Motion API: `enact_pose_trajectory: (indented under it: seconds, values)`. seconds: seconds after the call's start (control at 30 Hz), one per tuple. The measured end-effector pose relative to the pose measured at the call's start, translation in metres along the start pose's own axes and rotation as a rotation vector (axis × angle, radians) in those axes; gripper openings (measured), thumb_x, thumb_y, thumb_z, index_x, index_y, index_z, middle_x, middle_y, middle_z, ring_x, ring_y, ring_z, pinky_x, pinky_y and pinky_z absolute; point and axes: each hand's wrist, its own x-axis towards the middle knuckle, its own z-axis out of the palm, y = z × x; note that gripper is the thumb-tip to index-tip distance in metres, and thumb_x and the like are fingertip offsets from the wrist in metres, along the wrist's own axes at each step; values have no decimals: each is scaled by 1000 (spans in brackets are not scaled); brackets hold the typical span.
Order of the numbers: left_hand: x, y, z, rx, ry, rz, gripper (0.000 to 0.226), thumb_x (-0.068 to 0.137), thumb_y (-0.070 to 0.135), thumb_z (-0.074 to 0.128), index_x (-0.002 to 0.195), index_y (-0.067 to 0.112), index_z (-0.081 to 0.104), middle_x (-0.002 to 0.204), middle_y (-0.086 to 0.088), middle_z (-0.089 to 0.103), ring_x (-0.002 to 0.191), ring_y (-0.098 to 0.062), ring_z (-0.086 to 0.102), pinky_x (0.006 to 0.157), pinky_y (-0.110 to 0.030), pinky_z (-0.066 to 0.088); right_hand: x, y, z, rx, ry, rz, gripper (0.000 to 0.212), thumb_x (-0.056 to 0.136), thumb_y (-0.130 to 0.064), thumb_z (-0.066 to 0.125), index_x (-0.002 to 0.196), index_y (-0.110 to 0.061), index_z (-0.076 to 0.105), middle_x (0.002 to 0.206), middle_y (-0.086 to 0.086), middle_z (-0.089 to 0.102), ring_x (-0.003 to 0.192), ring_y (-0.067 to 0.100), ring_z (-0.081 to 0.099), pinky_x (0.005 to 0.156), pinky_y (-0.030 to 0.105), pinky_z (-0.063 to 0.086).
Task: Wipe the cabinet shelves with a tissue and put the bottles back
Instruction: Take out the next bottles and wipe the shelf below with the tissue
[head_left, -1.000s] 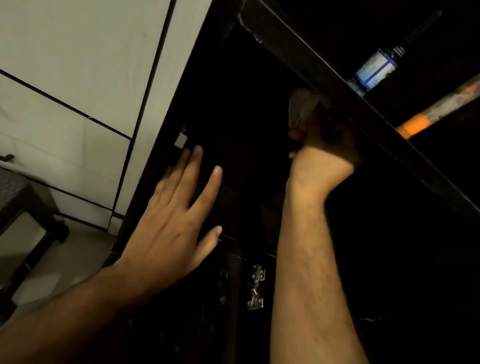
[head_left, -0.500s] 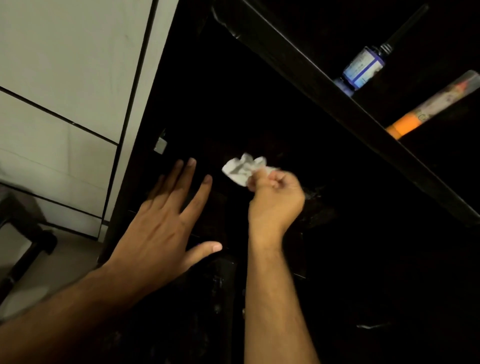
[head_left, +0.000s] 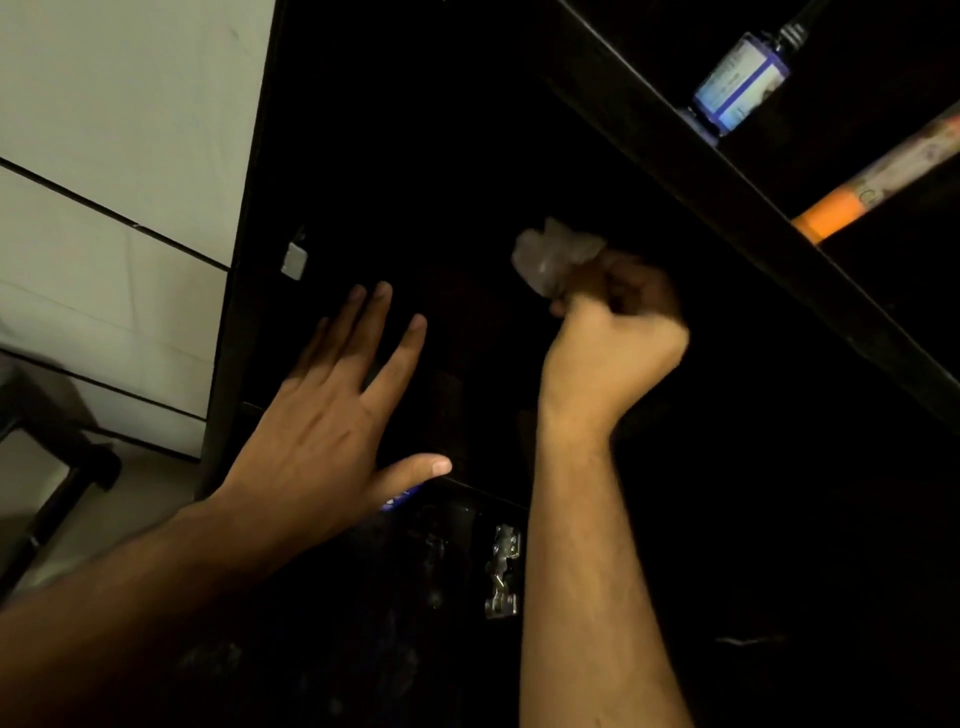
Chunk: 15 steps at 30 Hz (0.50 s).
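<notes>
My right hand grips a crumpled white tissue inside a dark cabinet compartment, below a slanted black shelf. My left hand lies flat with fingers spread against the dark surface at the compartment's left side. On the shelf above stand a small dark bottle with a blue-and-white label and an orange-capped tube or bottle lying slanted. The compartment's interior is too dark to see in detail.
The cabinet's black side panel borders a pale tiled wall on the left. A metal hinge hangs below the compartment. A small blue item peeks out under my left thumb. Dark furniture legs stand at lower left.
My right hand came down from the upper shelf edge with the tissue to the compartment's middle, then shifted slightly right and up. My left hand stayed flat in about the same place.
</notes>
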Motion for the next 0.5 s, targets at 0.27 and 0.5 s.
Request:
enact_pose_trajectory:
  seconds: [0.27, 0.5]
  values:
    - [0, 6, 12, 113, -35, 71, 110, 76, 85, 27, 155, 11, 12, 162, -22, 3, 151, -32, -1, 120, -52, 14, -53, 61, -10, -582, -251, 240, 25, 80, -35, 76, 67, -26, 58, 61, -15, 60, 59, 0, 57, 54, 20, 46]
    - [-3, 3, 19, 233, -78, 120, 112, 78, 89, 21, 155, 8, 16, 161, -24, 9, 150, -34, 2, 120, -54, 12, 4, 22, -21, -22, -47, 243, 16, 75, 1, 72, 68, -12, 66, 53, 0, 63, 47, 11, 58, 53, 26, 47]
